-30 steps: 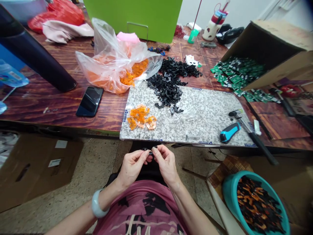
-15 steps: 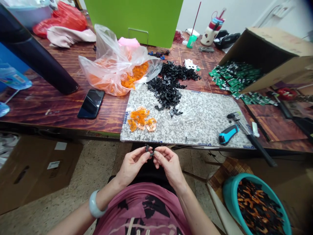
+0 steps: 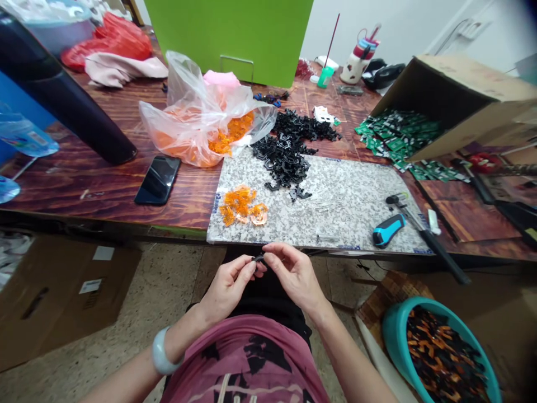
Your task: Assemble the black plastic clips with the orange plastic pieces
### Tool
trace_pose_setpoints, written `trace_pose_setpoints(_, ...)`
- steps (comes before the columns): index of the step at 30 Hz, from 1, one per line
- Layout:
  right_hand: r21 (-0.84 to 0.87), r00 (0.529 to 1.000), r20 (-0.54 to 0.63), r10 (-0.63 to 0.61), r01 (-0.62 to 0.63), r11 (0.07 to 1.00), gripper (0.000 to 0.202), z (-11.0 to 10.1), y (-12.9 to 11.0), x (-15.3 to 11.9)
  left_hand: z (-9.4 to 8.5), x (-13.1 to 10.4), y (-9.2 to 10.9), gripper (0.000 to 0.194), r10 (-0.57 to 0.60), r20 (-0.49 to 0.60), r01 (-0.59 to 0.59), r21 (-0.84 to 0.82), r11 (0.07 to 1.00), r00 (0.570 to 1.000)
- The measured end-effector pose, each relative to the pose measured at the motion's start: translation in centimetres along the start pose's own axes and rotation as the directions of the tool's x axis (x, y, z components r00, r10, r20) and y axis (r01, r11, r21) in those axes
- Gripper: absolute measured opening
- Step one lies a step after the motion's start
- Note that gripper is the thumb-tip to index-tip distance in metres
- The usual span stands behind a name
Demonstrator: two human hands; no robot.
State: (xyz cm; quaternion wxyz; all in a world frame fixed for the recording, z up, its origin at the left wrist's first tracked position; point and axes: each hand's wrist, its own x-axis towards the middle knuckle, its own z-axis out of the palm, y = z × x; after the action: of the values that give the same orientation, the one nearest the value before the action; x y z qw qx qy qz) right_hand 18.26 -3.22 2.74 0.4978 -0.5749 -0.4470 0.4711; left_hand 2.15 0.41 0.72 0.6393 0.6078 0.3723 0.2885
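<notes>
Just off the table's front edge, my left hand (image 3: 230,282) pinches a small black plastic part (image 3: 259,258) between thumb and fingertips. My right hand (image 3: 292,272) has its fingers closed on the other end of the same part. Fingers cover most of it, so its full shape is hidden. Beyond my hands, a small group of translucent orange plastic pieces (image 3: 241,206) lies on the speckled board (image 3: 277,226). A heap of similar black plastic parts (image 3: 285,154) spreads over the board's back edge, and thin metal pins (image 3: 329,198) lie to its right.
A phone (image 3: 158,180) and a plastic bag of orange pieces (image 3: 184,134) are on the left. A blue-black handle (image 3: 389,230) and a hammer (image 3: 436,246) lie at right, the hammer overhanging the edge. A box spills green circuit boards (image 3: 398,134). A teal tub (image 3: 396,319) stands below.
The black part has turned between my fingers and now lies flatter. My right hand has shifted slightly up, with its fingers reaching over the part. The view has moved a little.
</notes>
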Motion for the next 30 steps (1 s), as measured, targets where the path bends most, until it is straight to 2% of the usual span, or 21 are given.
trace_pose_setpoints(2,0.042,0.997,0.072,0.009,-0.012,0.999,0.017,0.3,-0.2,0.1,0.1,-0.2,0.1,0.024,0.044,0.006,-0.044,0.03,0.999,0.999)
trace_pose_setpoints(7,0.075,0.999,0.047,-0.016,0.012,0.997,0.017,1.8,-0.3,-0.5,0.8,-0.6,0.0,0.025,0.055,-0.016,-0.054,0.011,0.998,0.998)
trace_pose_setpoints(13,-0.195,0.986,0.002,-0.166,0.163,0.967,0.023,2.2,-0.8,-0.4,0.7,-0.7,0.6,0.034,0.047,-0.085,-0.043,0.047,0.998,0.995)
trace_pose_setpoints(15,-0.268,0.981,0.069,-0.18,0.191,0.944,0.023,1.7,-1.2,0.6,0.4,-0.3,0.8,0.033,-0.003,-0.095,0.004,0.002,1.0,0.996)
trace_pose_setpoints(18,-0.366,0.956,0.16,-0.244,0.287,0.885,0.02,0.4,-1.5,3.6,-0.3,0.3,1.0,0.032,-0.083,-0.112,0.072,-0.098,0.993,0.99)
trace_pose_setpoints(21,-0.539,0.93,0.072,-0.362,0.341,0.77,0.017,-1.0,-1.5,7.4,-0.7,0.6,1.1,0.032,-0.131,-0.13,0.108,-0.175,0.979,0.983)
trace_pose_setpoints(24,-0.685,0.936,0.08,-0.343,0.301,0.663,0.019,-1.8,-0.9,10.3,-0.9,0.5,1.0,0.035,-0.169,-0.134,0.135,-0.23,0.964,0.976)
trace_pose_setpoints(27,-0.696,0.95,0.136,-0.28,0.293,0.655,0.014,-1.8,-0.3,11.4,-1.0,0.3,0.9,0.036,-0.183,-0.137,0.14,-0.277,0.951,0.974)
trace_pose_setpoints(30,-0.666,0.95,0.122,-0.287,0.293,0.686,0.017,-1.6,-0.3,11.3,-1.1,0.3,0.8,0.034,-0.183,-0.137,0.133,-0.314,0.94,0.973)
